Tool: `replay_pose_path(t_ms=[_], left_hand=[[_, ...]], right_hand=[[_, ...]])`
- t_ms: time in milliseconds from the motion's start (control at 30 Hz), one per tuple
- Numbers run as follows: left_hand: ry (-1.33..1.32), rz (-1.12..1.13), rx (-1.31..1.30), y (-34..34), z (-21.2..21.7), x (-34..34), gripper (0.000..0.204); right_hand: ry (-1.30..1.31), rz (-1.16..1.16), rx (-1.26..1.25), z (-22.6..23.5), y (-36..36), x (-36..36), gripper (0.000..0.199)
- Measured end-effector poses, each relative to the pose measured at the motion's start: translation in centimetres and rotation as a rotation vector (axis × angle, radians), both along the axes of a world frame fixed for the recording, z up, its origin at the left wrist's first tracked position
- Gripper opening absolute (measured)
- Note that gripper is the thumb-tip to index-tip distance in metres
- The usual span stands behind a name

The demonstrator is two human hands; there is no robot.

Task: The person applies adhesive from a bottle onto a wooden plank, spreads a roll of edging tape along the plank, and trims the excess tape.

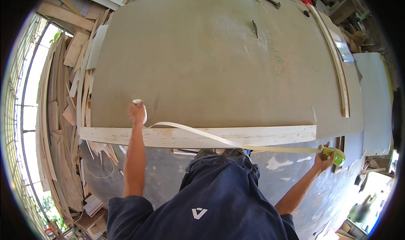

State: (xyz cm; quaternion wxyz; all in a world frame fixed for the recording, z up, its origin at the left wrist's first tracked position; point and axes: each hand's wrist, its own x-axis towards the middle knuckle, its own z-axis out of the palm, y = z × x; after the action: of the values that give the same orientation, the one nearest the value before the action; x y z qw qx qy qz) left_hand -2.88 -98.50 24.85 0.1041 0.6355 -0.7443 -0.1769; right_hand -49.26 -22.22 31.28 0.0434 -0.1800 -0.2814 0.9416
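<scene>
Holding green roll (pixel 338 157), 4 o'clock: right hand (pixel 323 160). Left hand (pixel 136 113), 9 o'clock: grip clenched, apparently on white roll (pixel 145 114). Strip (pixel 198 132) spans between, over board (pixel 270 134).

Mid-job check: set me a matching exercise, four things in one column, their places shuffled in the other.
1. Pale band
2. Green round object
3. Long pale board
4. Orange-and-black tool

A. Near the table's far edge
B. In the right hand
C. Along the table's near edge
D. Running between left hand and right

Pairs: 1-D; 2-B; 3-C; 4-A
</scene>
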Motion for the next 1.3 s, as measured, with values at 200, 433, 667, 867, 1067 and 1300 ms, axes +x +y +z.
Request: replay_pose_path(t_ms=[200, 433, 667, 867, 1067, 1300], left_hand=[[0.945, 0.758, 0.198, -9.0, -6.7, 4.8, 0.048], [0.429, -0.077, -0.142, -1.6, -5.7, 2.2, 0.035], [0.011, -0.951, 0.040, 8.7, 2.7, 1.7, 0.036], [-0.301, -0.822, -0.059, 8.1, 1.1, 2.5, 0.033], [-0.317, -0.731, -0.129, 12.5, 3.3, 2.6, 0.043], [-0.291, -0.671, -0.026, 16.8, 3.7, 2.2, 0.045]], right_hand=[[-0.035, -0.094, 0.280, -1.4, 0.8, -4.9, 0.047], [0.026, -0.115, 0.218, 0.7, 6.3, -9.0, 0.042], [-0.101, -0.088, 0.200, 0.7, 1.3, -10.8, 0.043], [-0.126, -0.057, 0.157, -1.6, 0.8, -14.2, 0.046], [-0.121, -0.081, 0.140, -3.0, 1.9, -18.1, 0.048], [-0.064, -0.052, 0.118, -4.3, 5.6, -21.7, 0.046]])
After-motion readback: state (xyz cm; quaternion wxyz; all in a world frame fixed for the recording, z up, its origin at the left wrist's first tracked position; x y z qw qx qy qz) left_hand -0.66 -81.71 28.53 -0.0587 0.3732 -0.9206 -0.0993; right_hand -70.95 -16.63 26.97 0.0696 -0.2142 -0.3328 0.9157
